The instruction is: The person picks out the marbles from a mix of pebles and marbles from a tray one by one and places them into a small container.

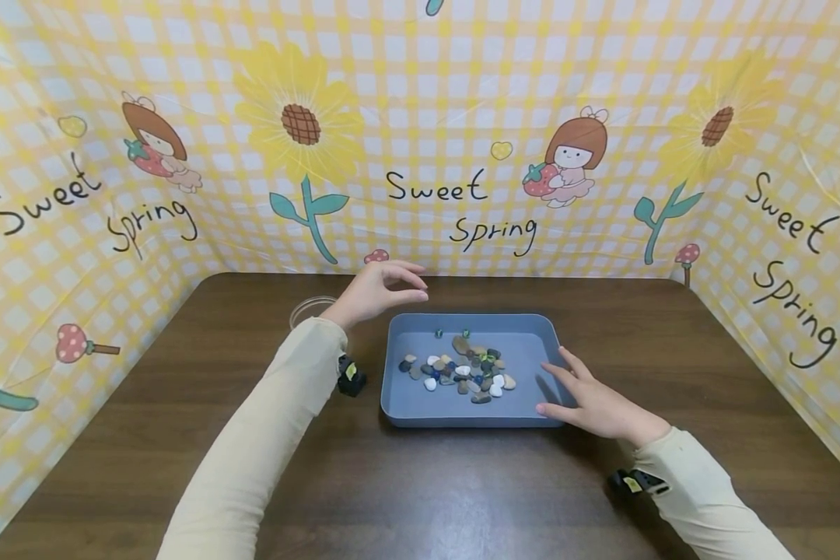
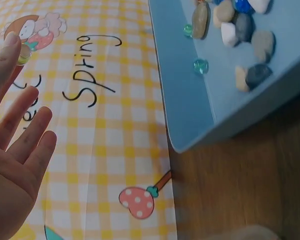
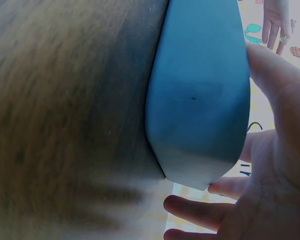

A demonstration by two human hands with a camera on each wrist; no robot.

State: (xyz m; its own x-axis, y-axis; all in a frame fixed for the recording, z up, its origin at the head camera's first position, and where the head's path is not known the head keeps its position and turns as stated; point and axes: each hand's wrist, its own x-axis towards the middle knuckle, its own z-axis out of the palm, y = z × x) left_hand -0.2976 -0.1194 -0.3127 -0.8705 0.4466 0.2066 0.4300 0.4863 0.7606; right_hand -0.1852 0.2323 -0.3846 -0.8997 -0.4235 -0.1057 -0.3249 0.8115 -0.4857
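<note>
Between thumb and index finger, my left hand (image 1: 381,292) (image 2: 17,145) pinches a clear yellowish marble (image 2: 24,55), with the other fingers extended. It is raised beyond the back left corner of the blue tray (image 1: 472,422) (image 2: 177,95) (image 3: 200,90). My right hand (image 1: 595,400) (image 3: 270,165) is at the tray's right side, fingers spread and reaching over the rim, nothing held in them. Pebbles (image 1: 463,371) (image 2: 244,27), mixed with blue and green pieces, lie across the tray's middle. Two green marbles (image 1: 439,333) (image 2: 201,66) lie apart near its back wall.
A round clear container (image 1: 311,309) stands on the brown table (image 1: 420,490), left of the tray and partly hidden by my left forearm. Yellow checked cloth (image 1: 420,93) surrounds the table's back and sides. A black wrist device (image 1: 351,376) is on the left sleeve.
</note>
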